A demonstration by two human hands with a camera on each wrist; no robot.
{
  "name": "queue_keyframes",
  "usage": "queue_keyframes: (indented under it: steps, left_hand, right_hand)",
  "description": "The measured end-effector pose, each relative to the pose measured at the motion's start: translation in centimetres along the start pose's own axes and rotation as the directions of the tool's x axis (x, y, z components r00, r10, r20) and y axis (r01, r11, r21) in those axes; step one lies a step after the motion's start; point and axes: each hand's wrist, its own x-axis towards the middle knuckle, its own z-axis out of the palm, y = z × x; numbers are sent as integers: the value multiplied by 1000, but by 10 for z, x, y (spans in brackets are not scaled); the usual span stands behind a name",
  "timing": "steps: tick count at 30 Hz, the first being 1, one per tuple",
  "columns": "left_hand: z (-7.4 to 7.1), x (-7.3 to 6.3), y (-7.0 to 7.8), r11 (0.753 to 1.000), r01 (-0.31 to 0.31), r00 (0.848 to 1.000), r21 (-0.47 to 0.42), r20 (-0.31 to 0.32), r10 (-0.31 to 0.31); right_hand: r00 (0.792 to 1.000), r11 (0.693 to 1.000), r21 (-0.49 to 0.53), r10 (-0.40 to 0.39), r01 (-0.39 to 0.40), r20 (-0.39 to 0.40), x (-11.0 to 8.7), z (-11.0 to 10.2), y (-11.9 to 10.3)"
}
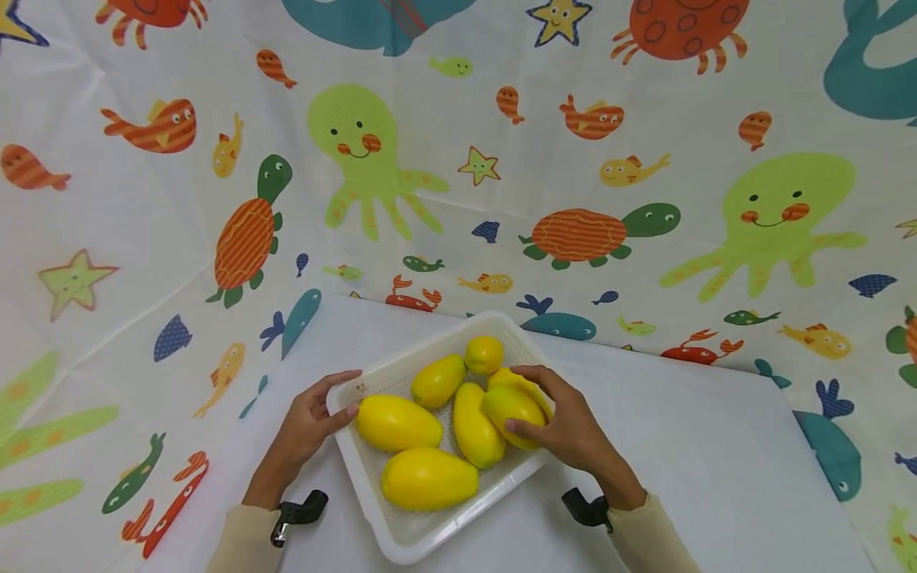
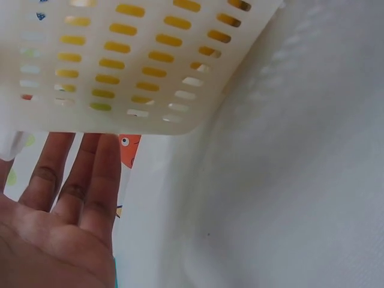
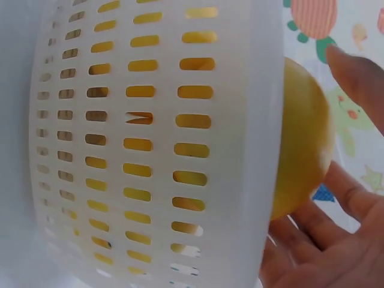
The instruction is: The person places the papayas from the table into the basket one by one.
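Note:
A white plastic basket [image 1: 430,543] with slotted walls holds several yellow fruits. At its left corner my left hand [image 1: 306,426] grips the rim, thumb over the edge and the other fingers outside. In the left wrist view, the fingers [image 2: 103,186] reach past the basket wall [image 2: 132,78]. On the right side, my right hand [image 1: 566,422] holds a yellow-green mango [image 1: 510,406], thumb on the near side and fingers on the far side. The right wrist view shows this mango [image 3: 303,144] above the rim. Beneath it another yellow fruit [image 1: 533,387] is partly hidden.
Two large oblong yellow fruits [image 1: 430,479] lie at the basket's near left. A long one [image 1: 476,426] lies mid-basket; smaller ones [image 1: 485,354] sit at the back. The white table [image 1: 688,461] meets a sea-animal patterned curtain [image 1: 444,263] behind and left.

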Motion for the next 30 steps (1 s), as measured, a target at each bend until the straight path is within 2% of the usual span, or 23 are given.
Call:
queue_keyframes:
  steps: [4, 9, 16, 20, 22, 24, 27, 30]
  left_hand:
    - [-1, -3, 4, 999, -7, 1000, 54, 2, 7]
    - [-3, -9, 11, 984, -36, 999, 172, -32, 42]
    - [-3, -17, 24, 932, -50, 989, 360, -114, 97]
    - [-5, -21, 41, 900, -63, 979, 432, -150, 141]
    - [-6, -23, 52, 874, -74, 972, 480, -159, 170]
    - [-5, -25, 65, 839, -89, 968, 537, -151, 200]
    - [1, -26, 86, 779, -108, 972, 618, -99, 213]
    - [11, -25, 106, 717, -131, 981, 685, -16, 195]
  right_hand:
    - [996, 999, -40, 10, -13, -86, -5, -1, -2]
    - [986, 996, -84, -13, -1, -166, -11, -4, -3]
    - [976, 992, -126, -43, 16, -214, -17, -12, -2]
    - [973, 983, -180, -64, 24, -222, -20, -16, -1]
    - [973, 977, -210, -71, 23, -220, -21, -18, -1]
    - [973, 970, -243, -75, 20, -219, -21, -20, -3]
    - [971, 956, -293, -76, 7, -226, -22, -24, -6]
    - [971, 946, -324, -72, -6, -228, -23, -27, -9]
